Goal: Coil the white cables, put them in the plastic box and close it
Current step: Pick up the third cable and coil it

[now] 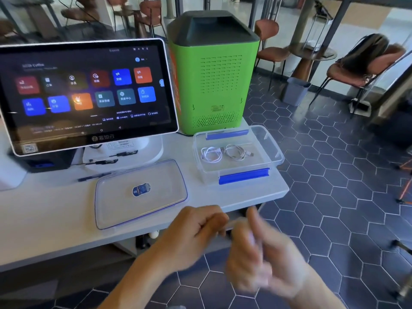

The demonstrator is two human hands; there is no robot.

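Two coiled white cables [211, 154] [236, 152] lie side by side on the bottom of the clear plastic box [273, 156], which stands uncovered at the table's right end with its blue clips [244, 175] folded outward. The clear lid [116, 208], with a blue sticker in its middle, lies flat on the table to the left of the box. My left hand [196, 233] hovers in front of the table edge with fingers curled and nothing visible in it. My right hand [263, 255] is beside it, blurred by motion, thumb up, holding nothing I can see.
A touchscreen terminal [84, 92] fills the left of the white table [55, 219], with several pens [95, 176] at its base. A green machine [214, 79] stands right behind the box. Past the table's right edge are a tiled floor, chairs and a grey bin [295, 91].
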